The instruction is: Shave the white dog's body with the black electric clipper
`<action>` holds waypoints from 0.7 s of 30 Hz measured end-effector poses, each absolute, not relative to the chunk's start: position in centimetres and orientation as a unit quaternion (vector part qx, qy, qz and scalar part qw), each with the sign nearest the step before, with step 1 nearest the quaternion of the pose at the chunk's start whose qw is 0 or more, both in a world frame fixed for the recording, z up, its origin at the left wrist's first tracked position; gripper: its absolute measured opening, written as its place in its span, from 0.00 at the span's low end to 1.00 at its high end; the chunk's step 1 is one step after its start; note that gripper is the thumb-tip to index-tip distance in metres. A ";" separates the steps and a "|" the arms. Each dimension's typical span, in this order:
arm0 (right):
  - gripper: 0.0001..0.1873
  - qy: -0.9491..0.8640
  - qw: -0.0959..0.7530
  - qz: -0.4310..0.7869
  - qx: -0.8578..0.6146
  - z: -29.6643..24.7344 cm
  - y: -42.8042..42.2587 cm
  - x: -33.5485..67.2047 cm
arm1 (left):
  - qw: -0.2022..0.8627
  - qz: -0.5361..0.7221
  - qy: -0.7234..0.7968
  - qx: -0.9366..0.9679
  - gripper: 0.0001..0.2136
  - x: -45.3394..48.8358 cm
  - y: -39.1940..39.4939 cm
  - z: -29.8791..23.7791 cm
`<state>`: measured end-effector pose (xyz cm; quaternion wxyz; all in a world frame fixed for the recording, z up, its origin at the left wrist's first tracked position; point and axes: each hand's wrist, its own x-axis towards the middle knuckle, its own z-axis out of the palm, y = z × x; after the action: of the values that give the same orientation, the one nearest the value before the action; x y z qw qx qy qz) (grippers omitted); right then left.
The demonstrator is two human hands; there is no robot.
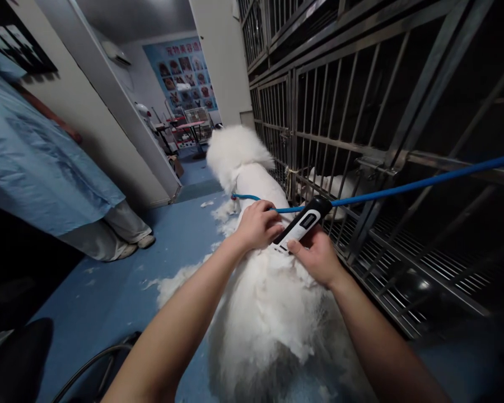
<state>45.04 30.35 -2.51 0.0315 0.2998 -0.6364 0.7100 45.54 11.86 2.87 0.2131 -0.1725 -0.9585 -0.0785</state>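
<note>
A white dog (273,313) stands with its back to me, its head pointing away. Its upper back (258,182) is clipped short, while the fur on its rump and around its neck is long. My right hand (317,254) grips a black and white hair clipper (300,226), whose lower end meets the edge of the long fur. Just left of the clipper, my left hand (258,224) rests on the dog's back with its fingers slightly bent. A blue leash (424,182) runs from the dog's neck past the clipper to the right.
Metal cages (340,106) line the right side, with a white animal (334,184) inside one. Cut fur (178,282) lies on the blue floor (147,268). At the left stands a person in a light blue gown (46,151). Beyond a doorway is a small table (192,125).
</note>
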 end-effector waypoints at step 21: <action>0.25 -0.606 0.047 0.753 0.251 -3.4 30.2 44.6 | 0.220 -0.081 -0.957 -0.172 0.10 45.2 11.6 2.7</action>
<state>44.58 30.24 -3.38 0.0469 0.2507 -0.6063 0.7532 45.18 11.63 2.67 0.2195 -0.1718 -0.9570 -0.0806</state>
